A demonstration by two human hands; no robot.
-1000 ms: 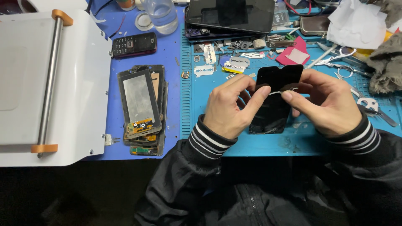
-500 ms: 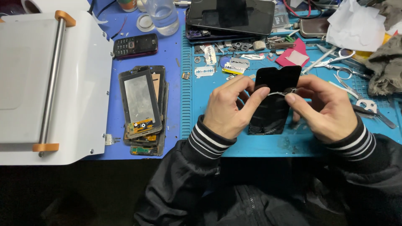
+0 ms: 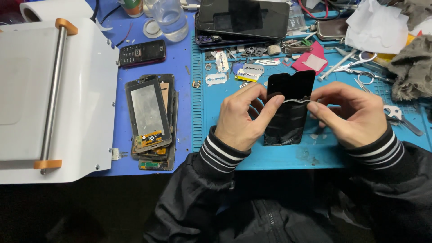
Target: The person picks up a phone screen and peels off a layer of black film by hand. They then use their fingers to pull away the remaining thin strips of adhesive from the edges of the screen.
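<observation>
- Over the blue mat [image 3: 270, 157], your left hand [image 3: 240, 119] and right hand [image 3: 348, 114] pinch a film [image 3: 294, 101] across the dark screen [image 3: 288, 105].
- Peel it low and evenly — keep both pinches firm.

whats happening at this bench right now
A person in a black jacket with striped cuffs holds a black phone screen over a blue work mat. The left hand and right hand each pinch an end of a thin wrinkled film strip running across the screen. Beside the left hand lies a stack of old phone screens, with razor blades and scissors further up the mat.
</observation>
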